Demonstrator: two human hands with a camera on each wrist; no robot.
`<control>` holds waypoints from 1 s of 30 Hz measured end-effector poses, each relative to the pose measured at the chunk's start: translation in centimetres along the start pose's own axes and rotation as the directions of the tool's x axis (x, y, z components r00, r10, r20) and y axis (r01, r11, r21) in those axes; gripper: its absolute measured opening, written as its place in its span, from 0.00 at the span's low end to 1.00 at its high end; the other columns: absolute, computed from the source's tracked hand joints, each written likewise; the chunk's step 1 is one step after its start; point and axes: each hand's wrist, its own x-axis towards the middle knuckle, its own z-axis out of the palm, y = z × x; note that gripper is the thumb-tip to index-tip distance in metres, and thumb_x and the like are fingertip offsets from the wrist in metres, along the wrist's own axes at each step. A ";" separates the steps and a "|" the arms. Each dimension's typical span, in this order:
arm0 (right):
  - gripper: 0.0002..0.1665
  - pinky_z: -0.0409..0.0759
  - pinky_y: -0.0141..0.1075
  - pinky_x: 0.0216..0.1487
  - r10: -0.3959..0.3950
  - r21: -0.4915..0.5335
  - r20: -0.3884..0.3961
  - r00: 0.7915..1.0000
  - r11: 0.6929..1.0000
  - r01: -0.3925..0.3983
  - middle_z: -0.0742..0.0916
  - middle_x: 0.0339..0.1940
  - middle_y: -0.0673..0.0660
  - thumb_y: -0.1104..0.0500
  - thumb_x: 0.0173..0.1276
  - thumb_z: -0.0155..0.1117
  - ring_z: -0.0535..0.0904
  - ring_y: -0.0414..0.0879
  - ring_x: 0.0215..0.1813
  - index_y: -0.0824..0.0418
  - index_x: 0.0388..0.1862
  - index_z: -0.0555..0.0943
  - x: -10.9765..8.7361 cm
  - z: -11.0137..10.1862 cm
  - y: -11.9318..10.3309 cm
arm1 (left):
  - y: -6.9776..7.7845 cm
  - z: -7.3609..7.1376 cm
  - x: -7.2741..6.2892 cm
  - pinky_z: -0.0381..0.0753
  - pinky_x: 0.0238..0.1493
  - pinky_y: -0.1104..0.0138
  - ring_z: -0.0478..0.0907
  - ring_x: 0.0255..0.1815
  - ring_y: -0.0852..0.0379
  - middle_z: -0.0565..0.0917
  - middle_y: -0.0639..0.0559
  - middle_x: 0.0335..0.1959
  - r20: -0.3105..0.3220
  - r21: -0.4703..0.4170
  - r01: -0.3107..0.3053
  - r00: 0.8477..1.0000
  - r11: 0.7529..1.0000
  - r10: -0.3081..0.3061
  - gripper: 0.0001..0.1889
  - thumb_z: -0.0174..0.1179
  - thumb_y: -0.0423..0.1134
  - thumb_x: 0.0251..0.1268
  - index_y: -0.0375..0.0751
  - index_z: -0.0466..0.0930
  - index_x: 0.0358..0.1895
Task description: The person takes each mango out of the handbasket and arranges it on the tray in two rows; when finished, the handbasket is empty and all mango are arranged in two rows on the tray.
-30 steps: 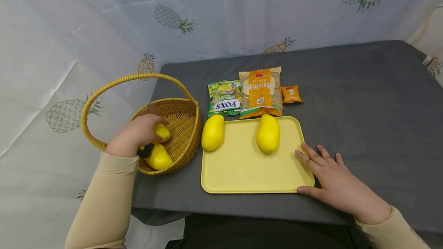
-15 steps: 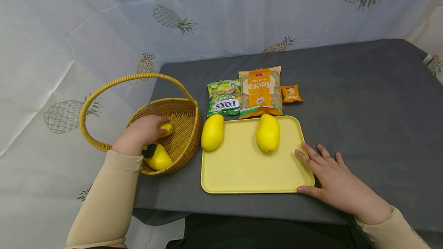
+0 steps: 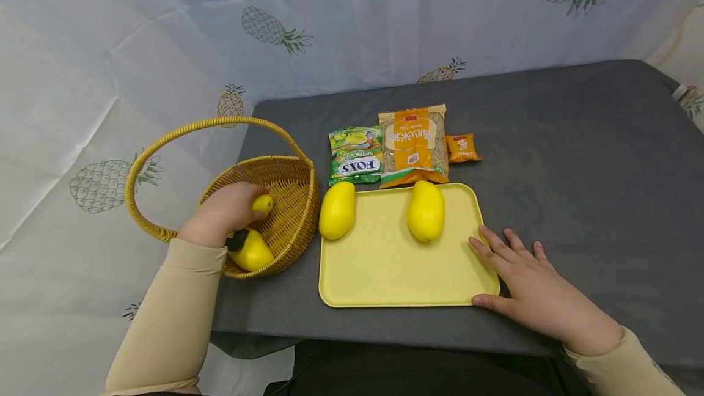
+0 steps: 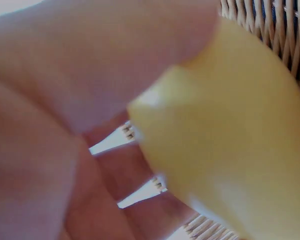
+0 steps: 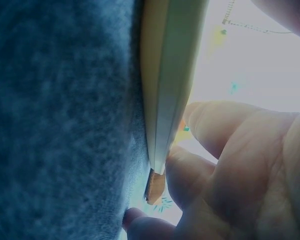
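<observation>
My left hand [image 3: 228, 209] reaches into the wicker basket [image 3: 299, 219] and grips a yellow mango [image 3: 263, 203]. In the left wrist view, thumb and fingers curl around that mango [image 4: 230, 135], close to the woven wall. A second mango [image 3: 253, 252] lies in the basket below the hand, partly covered by a black strap at the wrist. My right hand [image 3: 530, 280] rests with spread, straight fingers on the right rim of the yellow tray [image 3: 396, 274]. One mango [image 3: 426, 212] lies on the tray's far side; another mango [image 3: 338, 211] lies over its far left corner.
Behind the tray lie a green candy bag [image 3: 356, 154], a larger orange-and-clear snack bag [image 3: 414, 146] and a small orange packet [image 3: 464, 148]. The basket's tall handle [image 3: 220, 121] arches over my left forearm. A pineapple-print curtain [image 3: 352, 29] hangs behind the grey-covered table [image 3: 566, 157].
My left hand has shifted slightly right inside the basket, and the mango in its grip has moved a little with it. My right hand stays on the tray's rim.
</observation>
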 end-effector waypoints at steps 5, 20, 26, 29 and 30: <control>0.62 0.49 0.87 0.74 -0.004 0.003 -0.002 1.000 1.000 0.004 0.59 0.94 0.60 0.26 0.66 0.75 0.53 0.82 0.87 0.49 0.91 0.63 0.0 0.0 0.0 | 0.2 -0.1 0.1 0.76 0.73 0.38 0.80 0.69 0.32 0.84 0.33 0.69 -0.093 -0.029 -0.039 0.995 0.999 0.036 0.27 0.67 0.44 0.81 0.36 0.80 0.75; 0.62 0.49 0.87 0.74 -0.005 0.008 0.003 1.000 1.000 0.005 0.58 0.94 0.60 0.27 0.67 0.76 0.52 0.82 0.87 0.48 0.92 0.62 0.1 0.0 -0.1 | 1.4 -2.7 -2.4 0.76 0.72 0.38 0.75 0.74 0.34 0.76 0.36 0.78 -0.197 -0.398 -0.005 0.977 0.917 -0.080 0.34 0.65 0.51 0.83 0.43 0.70 0.84; 0.62 0.48 0.87 0.74 -0.004 0.010 0.003 1.000 1.000 0.004 0.58 0.94 0.60 0.26 0.67 0.75 0.52 0.82 0.87 0.48 0.92 0.62 0.1 0.0 0.0 | 2.3 -4.1 -4.1 0.78 0.69 0.44 0.78 0.73 0.38 0.78 0.41 0.77 -0.236 -0.550 -0.050 0.967 0.834 -0.097 0.33 0.66 0.52 0.83 0.51 0.71 0.85; 0.62 0.48 0.87 0.74 -0.001 0.013 0.002 1.000 1.000 0.001 0.58 0.94 0.60 0.27 0.67 0.75 0.52 0.82 0.87 0.48 0.91 0.63 0.1 0.0 0.0 | 2.9 -4.4 -4.7 0.82 0.64 0.60 0.82 0.68 0.45 0.80 0.45 0.74 -0.249 -0.597 -0.084 0.965 0.798 -0.085 0.31 0.66 0.50 0.83 0.53 0.72 0.84; 0.62 0.48 0.87 0.74 0.000 0.012 0.000 1.000 1.000 0.000 0.59 0.94 0.60 0.27 0.67 0.76 0.52 0.82 0.87 0.48 0.91 0.63 0.1 0.0 0.0 | 3.1 -4.4 -4.8 0.83 0.62 0.66 0.82 0.66 0.47 0.81 0.46 0.74 -0.256 -0.610 -0.104 0.964 0.785 -0.072 0.31 0.66 0.49 0.83 0.52 0.73 0.83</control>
